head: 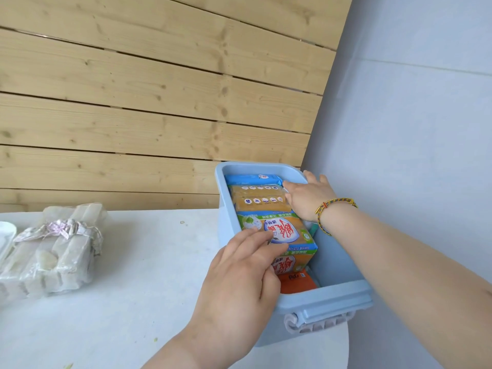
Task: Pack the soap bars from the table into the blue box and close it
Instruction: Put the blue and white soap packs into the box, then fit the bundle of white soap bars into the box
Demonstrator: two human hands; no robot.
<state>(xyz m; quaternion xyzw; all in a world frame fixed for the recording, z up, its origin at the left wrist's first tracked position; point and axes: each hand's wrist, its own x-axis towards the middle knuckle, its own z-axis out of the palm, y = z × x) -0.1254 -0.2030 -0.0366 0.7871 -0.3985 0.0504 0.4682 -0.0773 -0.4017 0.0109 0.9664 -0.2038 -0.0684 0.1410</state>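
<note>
The blue box (330, 296) stands open at the right end of the white table, with no lid on it. Inside lie several wrapped soap bars: a blue pack (253, 179) at the far end, a yellow pack (257, 199) behind an orange and green pack (290, 235), and an orange one (296, 284) lower down. My left hand (239, 278) rests on the orange and green pack, fingers spread over its near corner. My right hand (308, 195), with a braided bracelet on the wrist, presses flat against the right end of the yellow pack at the box's far wall.
A clear plastic bundle of pale bars (53, 251) tied with a ribbon sits at the table's left. A white dish edge (5, 238) shows at the far left. A wooden slat wall stands behind and a grey wall on the right. The table's edge curves off just right of the box.
</note>
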